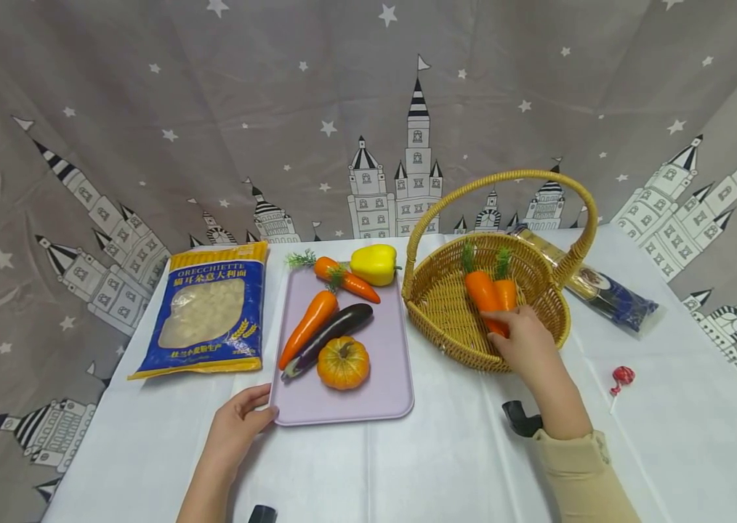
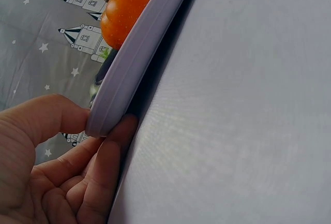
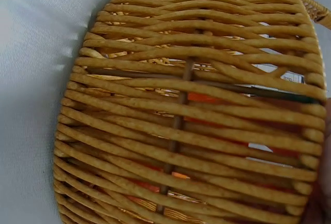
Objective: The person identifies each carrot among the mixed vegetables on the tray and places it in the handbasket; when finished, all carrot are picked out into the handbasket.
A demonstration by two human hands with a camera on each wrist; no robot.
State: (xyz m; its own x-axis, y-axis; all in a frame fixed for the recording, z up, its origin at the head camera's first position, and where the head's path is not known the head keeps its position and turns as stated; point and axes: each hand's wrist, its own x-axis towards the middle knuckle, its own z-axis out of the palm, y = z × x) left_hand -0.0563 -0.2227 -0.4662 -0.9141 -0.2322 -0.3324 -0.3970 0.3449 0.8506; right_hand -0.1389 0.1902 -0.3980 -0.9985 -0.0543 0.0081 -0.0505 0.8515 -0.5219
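At the near left corner of a lilac tray [image 1: 384,385], my left hand [image 1: 234,425] pinches the rim. The left wrist view shows the thumb against the rim [image 2: 121,87] and fingers under it. On the tray lie two carrots [image 1: 308,328], an eggplant [image 1: 336,335], a small pumpkin [image 1: 343,363] and a yellow bell pepper [image 1: 373,264]. My right hand [image 1: 528,345] reaches into a wicker basket [image 1: 440,339] and grips the lower end of a carrot [image 1: 482,292]. Another carrot [image 1: 506,293] lies beside it. Basket weave [image 3: 191,115] mostly hides that hand in the right wrist view.
A blue and yellow pasta bag [image 1: 205,309] lies left of the tray. Behind the basket's right side is a dark long packet [image 1: 610,294]. A red lollipop [image 1: 622,376] lies at the right. The basket's tall handle [image 1: 499,176] arches over it.
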